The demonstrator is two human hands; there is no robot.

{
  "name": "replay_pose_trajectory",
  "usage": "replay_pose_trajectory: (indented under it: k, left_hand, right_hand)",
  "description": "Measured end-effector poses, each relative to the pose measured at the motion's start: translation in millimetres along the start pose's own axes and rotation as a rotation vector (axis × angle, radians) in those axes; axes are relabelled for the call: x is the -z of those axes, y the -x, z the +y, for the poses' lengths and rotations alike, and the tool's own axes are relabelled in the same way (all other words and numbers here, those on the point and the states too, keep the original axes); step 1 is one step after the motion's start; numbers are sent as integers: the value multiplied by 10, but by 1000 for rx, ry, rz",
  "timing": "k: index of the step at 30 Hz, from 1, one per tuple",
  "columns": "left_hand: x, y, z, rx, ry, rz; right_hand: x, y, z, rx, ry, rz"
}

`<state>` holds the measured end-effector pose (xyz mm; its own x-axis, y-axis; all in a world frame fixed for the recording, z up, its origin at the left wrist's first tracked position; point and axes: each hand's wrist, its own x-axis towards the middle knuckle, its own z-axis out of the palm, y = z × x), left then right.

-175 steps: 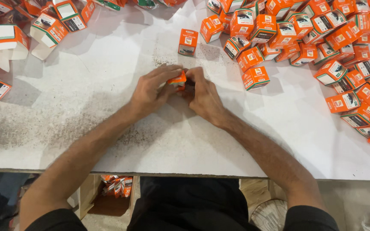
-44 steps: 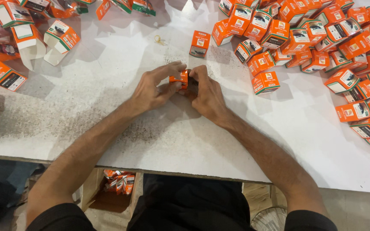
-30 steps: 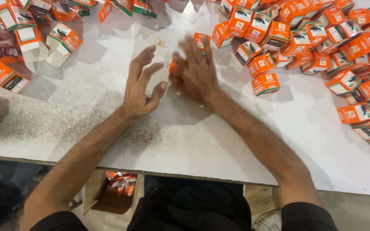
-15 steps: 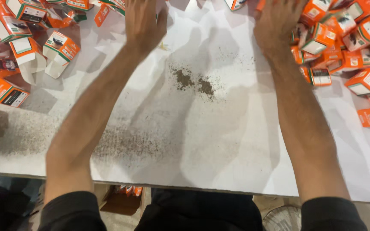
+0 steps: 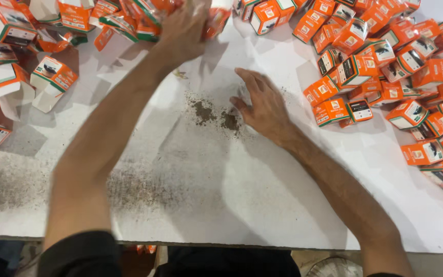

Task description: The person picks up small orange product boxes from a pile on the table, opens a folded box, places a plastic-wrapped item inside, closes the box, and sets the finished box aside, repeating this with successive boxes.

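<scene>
At twelve o'clock my left hand (image 5: 183,28) grips a blurred orange carton (image 5: 216,20); my right hand (image 5: 262,105) lies spread, empty, on the desk (image 5: 180,195).

left arm stretched forward, grip (image 5: 183,28) blurred; right grip (image 5: 262,102) flat, fingers spread.

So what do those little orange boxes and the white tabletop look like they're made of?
The small orange-and-white boxes look like thin printed cardboard with a slight sheen: crisp folded edges, and open flaps on some at the left. The white tabletop seems to be a matte painted or laminated board, scuffed grey and speckled with dark grit; its exact material is unclear.
</scene>
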<state>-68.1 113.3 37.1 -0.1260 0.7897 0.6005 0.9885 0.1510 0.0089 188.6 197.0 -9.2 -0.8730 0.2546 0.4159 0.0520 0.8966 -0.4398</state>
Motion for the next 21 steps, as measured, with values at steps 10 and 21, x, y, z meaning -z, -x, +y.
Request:
replay_pose_trajectory:
  k: [10,21]
  left_hand:
    - [709,1212,1049,420,822,198]
    - [130,343,467,4,242,-391]
  right_hand:
    - [-366,-16,-531,-293,-1055,-117]
    - [-90,489,-595,-204,-533,-230]
